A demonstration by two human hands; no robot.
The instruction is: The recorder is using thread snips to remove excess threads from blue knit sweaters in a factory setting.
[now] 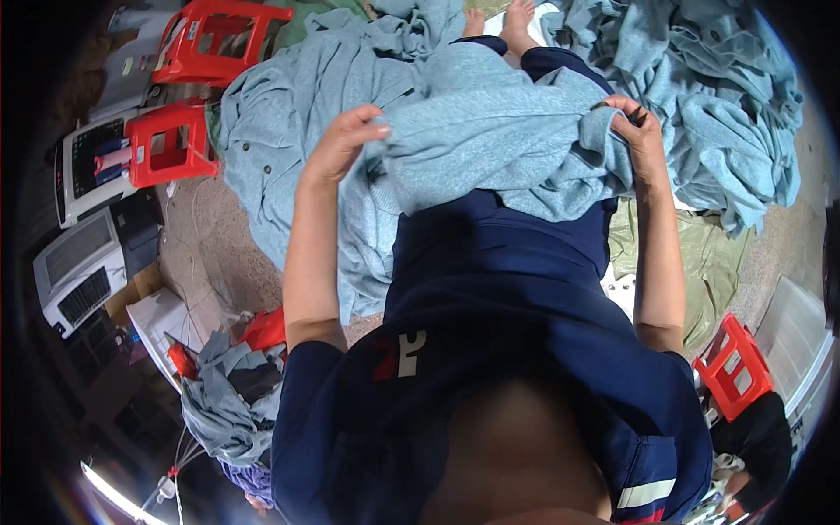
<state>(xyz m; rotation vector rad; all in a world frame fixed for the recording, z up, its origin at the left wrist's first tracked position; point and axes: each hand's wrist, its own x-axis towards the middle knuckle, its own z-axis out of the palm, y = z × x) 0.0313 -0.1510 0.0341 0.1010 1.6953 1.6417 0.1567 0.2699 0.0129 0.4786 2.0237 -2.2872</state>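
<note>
A light blue-grey knit garment (490,131) is spread across my lap, stretched between my two hands. My left hand (343,144) is at its left edge, thumb and forefinger pinching the cloth. At the right end, my right hand (639,131) is closed on a folded part of the same garment. Something small and dark (640,114) shows among the fingers of that hand; its kind cannot be made out. Below the garment lies the dark navy cloth of my clothing (490,254).
More blue-grey garments are heaped at the left (271,131), with buttons, and at the right (726,140). Red plastic stools stand at the left (188,140) and lower right (735,367). A green sheet (691,271) covers floor at right. A person in dark clothing (761,446) is lower right.
</note>
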